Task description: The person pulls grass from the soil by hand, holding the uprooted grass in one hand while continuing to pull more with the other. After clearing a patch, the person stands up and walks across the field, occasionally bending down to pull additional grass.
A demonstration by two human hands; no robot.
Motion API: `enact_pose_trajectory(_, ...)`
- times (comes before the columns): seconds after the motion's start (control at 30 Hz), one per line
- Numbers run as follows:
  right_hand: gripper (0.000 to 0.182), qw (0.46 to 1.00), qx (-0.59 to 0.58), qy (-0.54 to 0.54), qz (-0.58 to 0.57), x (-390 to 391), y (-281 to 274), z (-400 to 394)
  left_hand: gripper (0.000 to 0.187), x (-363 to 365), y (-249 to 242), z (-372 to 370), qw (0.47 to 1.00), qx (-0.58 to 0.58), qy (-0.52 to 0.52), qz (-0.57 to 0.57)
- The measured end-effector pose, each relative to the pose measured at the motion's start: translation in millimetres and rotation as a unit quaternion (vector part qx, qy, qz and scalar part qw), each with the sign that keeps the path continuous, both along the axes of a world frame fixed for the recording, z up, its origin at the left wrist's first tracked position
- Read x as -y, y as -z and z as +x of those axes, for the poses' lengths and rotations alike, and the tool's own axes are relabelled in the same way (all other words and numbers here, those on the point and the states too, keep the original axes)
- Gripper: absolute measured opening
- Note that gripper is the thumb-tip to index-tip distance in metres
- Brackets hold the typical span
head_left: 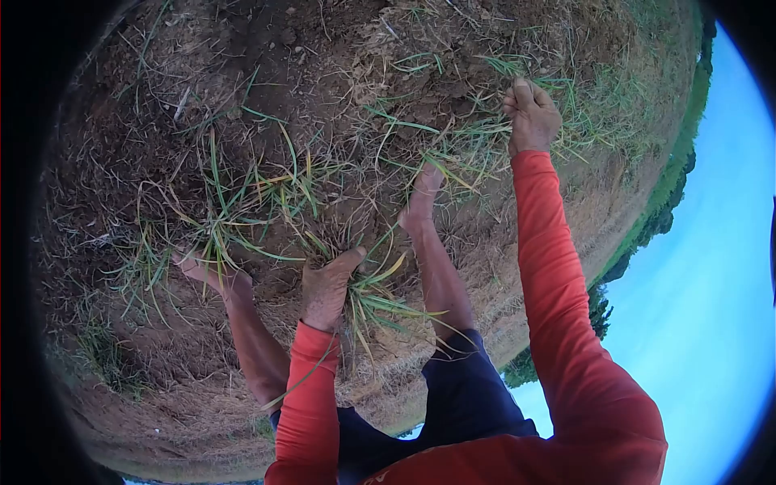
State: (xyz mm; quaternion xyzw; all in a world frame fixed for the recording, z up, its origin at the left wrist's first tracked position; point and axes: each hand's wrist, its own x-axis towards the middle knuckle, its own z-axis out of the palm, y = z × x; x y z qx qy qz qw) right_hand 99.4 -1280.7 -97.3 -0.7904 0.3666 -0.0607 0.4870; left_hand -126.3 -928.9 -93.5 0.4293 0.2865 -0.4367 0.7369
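My left hand (327,287) is closed around a clump of grass (376,303) with long green and yellowing blades. Pale, tangled roots poke out past its thumb, and the blades hang back beside the red sleeve. Farther out to the right, my right hand (532,120) has its fingers pinched together at ground level. Thin green grass blades (554,82) show on both sides of those fingertips; their base is hidden. More leafy tufts (217,230) stand or lie on the soil left of my left hand, partly over one foot.
My bare feet (424,190) are planted apart on brown soil (267,73) littered with dry stalks. Small green tufts (416,63) are scattered near my right hand. Denser grass (622,105) covers the upper right, with trees and sky beyond.
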Motion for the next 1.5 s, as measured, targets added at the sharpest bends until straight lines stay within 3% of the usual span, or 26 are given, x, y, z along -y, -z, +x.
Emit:
enact_pose_trajectory(0.1,0.029,0.991,0.045,0.108,0.063,17,8,-3,0.031,-1,1,-8,1.000,0.008,0.002,-0.007)
enact_pose_trajectory(0.2,0.034,0.998,-0.035,-0.054,-0.018,-4,20,-6,0.032,2,-5,3,0.999,-0.046,0.020,0.007)
enact_pose_trajectory(0.27,0.040,0.960,-0.102,-0.233,-0.120,-14,36,-1,0.032,2,-9,7,0.997,-0.063,0.038,0.015)
enact_pose_trajectory(0.33,0.035,0.935,-0.106,-0.282,-0.190,-26,52,8,0.032,1,-10,10,0.997,-0.048,0.060,0.023)
enact_pose_trajectory(0.4,0.030,0.913,-0.088,-0.319,-0.238,-28,67,18,0.027,3,-2,1,0.998,-0.065,-0.019,0.000)
enact_pose_trajectory(0.43,0.028,0.907,-0.097,-0.318,-0.260,-25,67,18,0.025,3,1,-2,0.995,-0.075,-0.058,-0.013)
enact_pose_trajectory(0.5,0.025,0.891,-0.113,-0.320,-0.302,-22,65,22,0.020,3,-1,1,0.994,-0.103,-0.030,0.021)
enact_pose_trajectory(0.6,0.023,0.911,-0.092,-0.294,-0.275,-28,61,19,0.014,5,-5,4,0.994,-0.093,-0.041,0.034)
enact_pose_trajectory(0.7,0.027,0.862,-0.029,-0.355,-0.360,-29,73,22,0.013,3,-4,5,0.995,-0.086,-0.042,0.032)
enact_pose_trajectory(0.83,0.028,0.834,-0.082,-0.375,-0.397,-29,74,32,0.016,5,-8,13,0.988,-0.129,-0.071,0.039)
enact_pose_trajectory(1.03,0.025,0.801,-0.114,-0.369,-0.458,-45,77,28,0.018,2,-4,3,0.995,-0.081,-0.050,0.013)
enact_pose_trajectory(1.1,0.025,0.798,-0.129,-0.377,-0.452,-44,76,32,0.020,-1,-3,3,0.999,0.023,0.011,0.041)
enact_pose_trajectory(1.13,0.023,0.805,-0.125,-0.370,-0.448,-44,73,32,0.021,-1,-3,3,0.995,0.074,0.041,0.054)
enact_pose_trajectory(1.23,0.020,0.824,-0.117,-0.348,-0.432,-41,67,28,0.021,-1,-7,9,0.996,-0.083,0.026,0.028)
enact_pose_trajectory(1.33,0.021,0.837,-0.087,-0.331,-0.427,-30,60,22,0.021,0,-2,0,0.998,-0.046,0.009,0.029)
enact_pose_trajectory(1.5,0.024,0.880,-0.158,-0.260,-0.364,-33,8,1,0.020,-1,4,-3,1.000,0.006,-0.008,0.029)
